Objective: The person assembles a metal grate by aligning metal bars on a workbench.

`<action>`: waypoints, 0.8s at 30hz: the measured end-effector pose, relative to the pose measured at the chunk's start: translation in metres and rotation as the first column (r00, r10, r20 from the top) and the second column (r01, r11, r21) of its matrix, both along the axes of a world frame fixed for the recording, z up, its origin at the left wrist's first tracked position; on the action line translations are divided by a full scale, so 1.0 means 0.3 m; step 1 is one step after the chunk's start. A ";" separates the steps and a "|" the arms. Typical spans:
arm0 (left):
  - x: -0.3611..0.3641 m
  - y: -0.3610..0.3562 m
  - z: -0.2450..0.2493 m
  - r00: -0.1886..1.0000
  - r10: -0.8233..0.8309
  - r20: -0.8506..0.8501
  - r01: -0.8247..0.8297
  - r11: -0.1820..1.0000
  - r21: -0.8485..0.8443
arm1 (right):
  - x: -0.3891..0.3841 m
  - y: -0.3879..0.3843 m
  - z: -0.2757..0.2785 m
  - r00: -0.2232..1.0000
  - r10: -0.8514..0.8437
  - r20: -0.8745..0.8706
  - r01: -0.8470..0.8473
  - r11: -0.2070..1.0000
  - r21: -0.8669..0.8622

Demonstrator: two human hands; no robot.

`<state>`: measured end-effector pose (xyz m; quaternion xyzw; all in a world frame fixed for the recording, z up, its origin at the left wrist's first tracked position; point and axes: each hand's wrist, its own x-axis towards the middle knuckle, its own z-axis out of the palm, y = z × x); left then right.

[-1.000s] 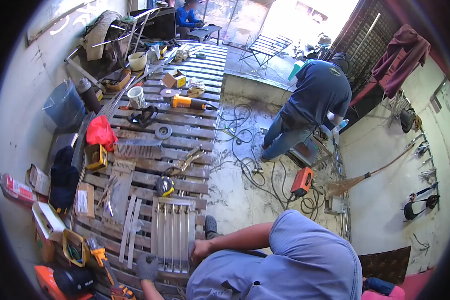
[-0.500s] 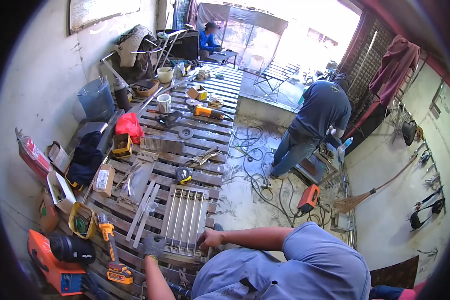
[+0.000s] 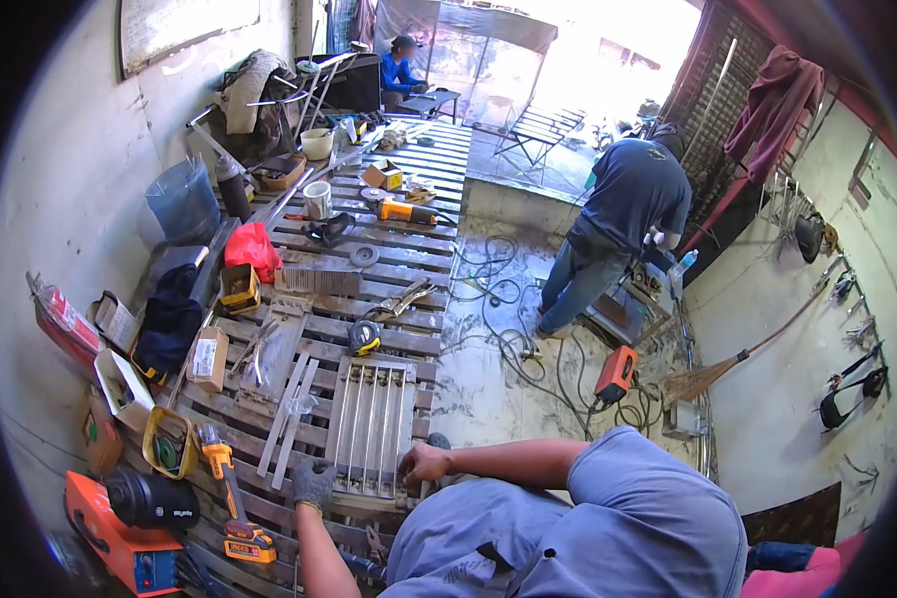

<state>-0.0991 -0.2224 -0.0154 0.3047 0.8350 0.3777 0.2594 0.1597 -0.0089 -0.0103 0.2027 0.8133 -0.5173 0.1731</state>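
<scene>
A rectangular metal frame with several long parallel bars (image 3: 375,424) lies on the slatted bench in front of me. My left hand (image 3: 314,484), in a grey glove, is closed at the frame's lower left corner. My right hand (image 3: 426,464), which looks bare, has its fingers curled against the lower right edge. The fingertips of both hands are partly hidden. Two flat metal strips (image 3: 287,419) lie to the left of the frame. A tape measure (image 3: 365,338) sits just beyond it.
A yellow cordless power tool (image 3: 231,498) and an orange machine (image 3: 120,533) are at lower left. An angle grinder (image 3: 404,211) lies farther along the slatted bench (image 3: 369,309). Cables (image 3: 528,349) and an orange box (image 3: 617,375) are on the floor. One person (image 3: 628,209) bends over at right; another (image 3: 401,70) sits far back.
The camera view has shifted slightly, so the scene sits a little differently. Both hands stay at the lower part of the metal frame, with little visible movement.
</scene>
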 end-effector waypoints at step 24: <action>-0.026 0.008 -0.022 0.997 -0.002 0.071 0.007 0.997 -0.073 | -0.005 -0.024 -0.005 0.997 0.078 -0.012 -0.077 0.993 0.092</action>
